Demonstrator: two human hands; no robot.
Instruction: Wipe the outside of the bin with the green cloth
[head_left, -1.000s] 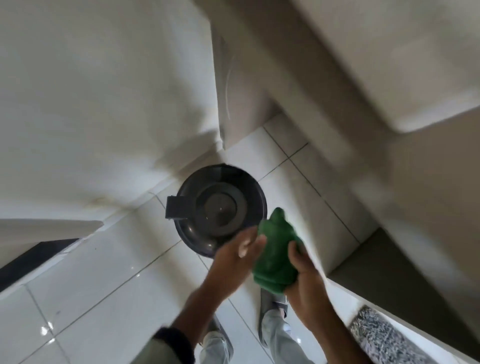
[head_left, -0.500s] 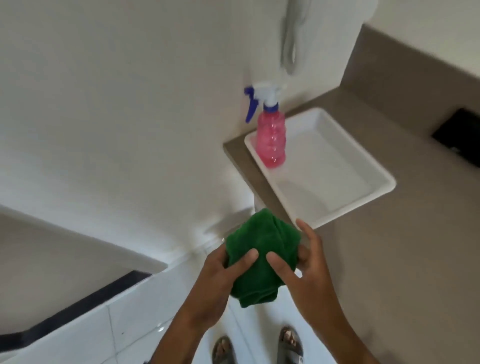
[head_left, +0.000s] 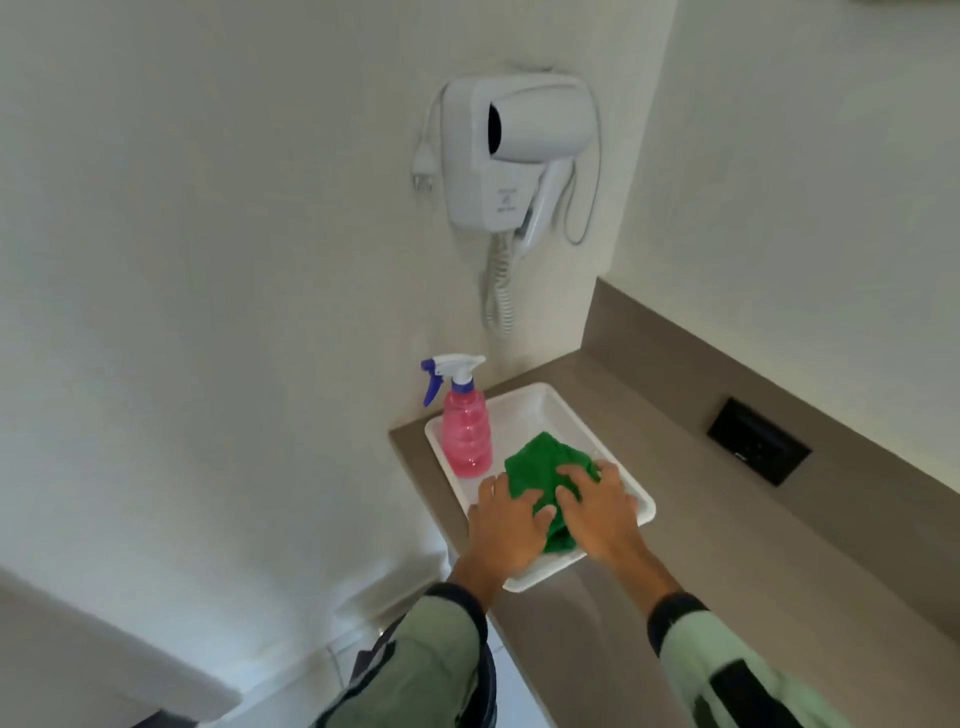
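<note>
Cloth (head_left: 540, 462) lies bunched in the tray (head_left: 644, 512), beside the spray bottle (head_left: 466, 436).
Your left hand (head_left: 506, 525) and right hand (head_left: 600, 512) rest flat on it, fingers spread, gripping nothing. It looks soft, light and floppy: gather a fistful at the middle.

A fuzzy green cloth (head_left: 545, 462) lies in a smooth white plastic tray (head_left: 540, 410) on a matt brown countertop (head_left: 727, 545). The pink spray bottle (head_left: 466, 436) is translucent ribbed plastic.
</note>
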